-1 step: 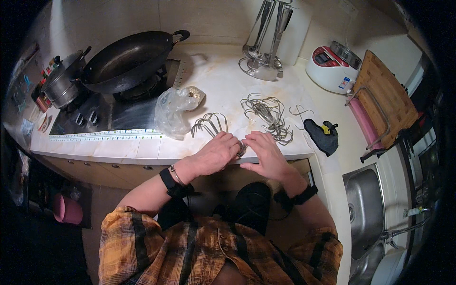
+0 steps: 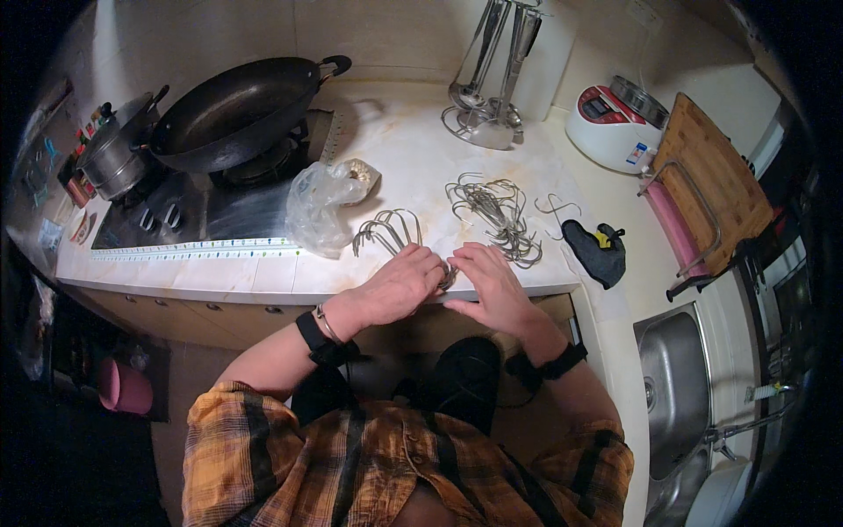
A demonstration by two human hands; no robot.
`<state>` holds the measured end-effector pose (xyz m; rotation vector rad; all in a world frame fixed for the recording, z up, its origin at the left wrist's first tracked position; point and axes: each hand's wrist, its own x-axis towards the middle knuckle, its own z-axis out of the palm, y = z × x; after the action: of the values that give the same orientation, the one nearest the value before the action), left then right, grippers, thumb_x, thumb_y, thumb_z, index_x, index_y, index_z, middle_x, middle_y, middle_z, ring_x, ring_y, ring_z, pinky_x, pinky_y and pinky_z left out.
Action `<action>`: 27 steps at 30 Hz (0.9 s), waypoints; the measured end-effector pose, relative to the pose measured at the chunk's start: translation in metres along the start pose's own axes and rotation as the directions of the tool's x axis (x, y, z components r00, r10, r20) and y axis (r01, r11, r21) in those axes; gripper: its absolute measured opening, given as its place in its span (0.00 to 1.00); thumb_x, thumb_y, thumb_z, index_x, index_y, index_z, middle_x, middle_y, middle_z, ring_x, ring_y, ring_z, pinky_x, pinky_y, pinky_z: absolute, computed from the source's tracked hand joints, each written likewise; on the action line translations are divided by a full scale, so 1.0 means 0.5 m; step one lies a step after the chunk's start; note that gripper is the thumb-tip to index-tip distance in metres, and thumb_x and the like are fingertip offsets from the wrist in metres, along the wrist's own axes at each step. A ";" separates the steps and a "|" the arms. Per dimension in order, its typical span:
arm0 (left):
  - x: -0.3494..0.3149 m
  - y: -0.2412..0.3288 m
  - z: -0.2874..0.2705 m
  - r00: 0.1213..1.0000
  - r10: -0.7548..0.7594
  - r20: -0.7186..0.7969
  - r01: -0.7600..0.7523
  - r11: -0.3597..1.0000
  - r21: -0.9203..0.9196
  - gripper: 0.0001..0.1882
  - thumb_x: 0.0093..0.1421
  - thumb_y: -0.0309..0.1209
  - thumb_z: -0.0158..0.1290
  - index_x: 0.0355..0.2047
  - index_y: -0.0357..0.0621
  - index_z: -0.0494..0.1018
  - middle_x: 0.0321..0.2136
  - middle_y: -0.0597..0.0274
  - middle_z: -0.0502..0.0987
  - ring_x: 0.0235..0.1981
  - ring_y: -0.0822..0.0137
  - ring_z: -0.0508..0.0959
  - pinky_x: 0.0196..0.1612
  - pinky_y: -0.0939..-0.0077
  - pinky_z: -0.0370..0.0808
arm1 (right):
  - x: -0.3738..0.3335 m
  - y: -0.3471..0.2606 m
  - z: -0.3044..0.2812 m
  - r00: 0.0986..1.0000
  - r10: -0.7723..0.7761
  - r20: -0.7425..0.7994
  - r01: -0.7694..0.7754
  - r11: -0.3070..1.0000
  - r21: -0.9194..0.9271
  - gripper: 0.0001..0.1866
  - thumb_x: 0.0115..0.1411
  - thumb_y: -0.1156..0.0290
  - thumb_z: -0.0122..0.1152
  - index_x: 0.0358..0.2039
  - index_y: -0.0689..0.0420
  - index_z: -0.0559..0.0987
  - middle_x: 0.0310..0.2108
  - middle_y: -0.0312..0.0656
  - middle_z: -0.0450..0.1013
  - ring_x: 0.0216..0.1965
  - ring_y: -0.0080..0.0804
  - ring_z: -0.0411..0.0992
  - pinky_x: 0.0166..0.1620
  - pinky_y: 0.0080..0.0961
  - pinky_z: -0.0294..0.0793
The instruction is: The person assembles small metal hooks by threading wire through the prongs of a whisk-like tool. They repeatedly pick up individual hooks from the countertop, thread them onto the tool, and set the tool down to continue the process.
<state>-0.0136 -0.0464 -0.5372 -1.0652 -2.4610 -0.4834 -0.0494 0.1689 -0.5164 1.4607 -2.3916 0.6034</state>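
A crumpled clear plastic bag (image 2: 318, 207) lies on the pale counter (image 2: 413, 149) beside the stove (image 2: 189, 211), with a small round thing just behind it. Along the counter's front edge runs a long white strip (image 2: 193, 252) with small markings. Far left, flat coloured packets (image 2: 39, 176) sit near the wall, too blurred to tell apart. A white and red cooker (image 2: 615, 123) carries a small blue-and-white label on its side. The left hand (image 2: 399, 285) rests palm down at the counter edge, fingers curled over the near ends of a fanned set of metal hooks (image 2: 386, 230), apparently gripping them. The right hand (image 2: 492, 285) lies flat just beside it, fingers stretched and loose, fingertips meeting the left hand's at a hook between them; whether it grips cannot be told. Both wrists wear black bands. A bigger tangle of hooks (image 2: 496, 215) lies just beyond the right hand, one single hook (image 2: 558, 209) beside it, and a dark glove (image 2: 597, 250) to the right.
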 end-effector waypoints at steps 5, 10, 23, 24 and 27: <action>0.004 0.008 -0.007 1.000 0.007 0.027 -0.007 1.000 0.018 0.05 0.54 0.28 0.53 0.29 0.41 0.70 0.25 0.58 0.73 0.35 0.57 0.74 0.54 0.59 0.64 | -0.003 -0.005 0.019 0.998 0.047 -0.033 -0.046 0.999 0.019 0.31 0.47 0.66 0.70 0.50 0.62 0.69 0.47 0.47 0.67 0.53 0.44 0.64 0.57 0.43 0.60; 0.025 0.014 -0.027 0.999 -0.030 0.039 0.033 0.994 -0.101 0.03 0.54 0.26 0.52 0.28 0.42 0.70 0.18 0.55 0.73 0.28 0.54 0.76 0.55 0.54 0.64 | -0.004 -0.005 0.026 0.995 0.024 -0.099 -0.031 0.997 -0.072 0.29 0.48 0.68 0.67 0.51 0.61 0.69 0.44 0.47 0.69 0.52 0.43 0.65 0.58 0.46 0.59; 0.063 0.117 -0.153 0.911 -0.359 0.205 0.412 0.762 -0.500 0.16 0.66 0.35 0.44 0.26 0.37 0.72 0.16 0.50 0.72 0.20 0.51 0.74 0.28 0.64 0.70 | 0.026 -0.046 -0.052 0.936 -0.069 -0.344 0.096 0.993 0.062 0.16 0.46 0.68 0.68 0.35 0.60 0.78 0.27 0.40 0.73 0.37 0.39 0.72 0.43 0.37 0.70; 0.063 0.125 -0.163 0.894 -0.376 0.245 0.448 0.728 -0.518 0.17 0.67 0.36 0.43 0.26 0.36 0.72 0.16 0.49 0.73 0.21 0.50 0.75 0.29 0.63 0.71 | 0.029 -0.053 -0.057 0.931 -0.067 -0.359 0.106 0.990 0.090 0.15 0.46 0.67 0.68 0.35 0.59 0.78 0.27 0.40 0.73 0.36 0.39 0.72 0.42 0.36 0.70; 0.058 0.145 -0.188 0.895 -0.363 0.259 0.444 0.677 -0.587 0.18 0.67 0.36 0.43 0.25 0.37 0.71 0.16 0.57 0.73 0.19 0.61 0.76 0.27 0.68 0.71 | 0.035 -0.067 -0.073 0.926 -0.054 -0.373 0.127 0.976 0.174 0.15 0.47 0.67 0.68 0.34 0.59 0.78 0.26 0.40 0.73 0.33 0.39 0.72 0.39 0.35 0.71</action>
<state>0.0445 -0.0257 -0.4316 -0.7507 -2.7121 -1.5316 -0.0268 0.1590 -0.4700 1.3787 -2.0099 1.0144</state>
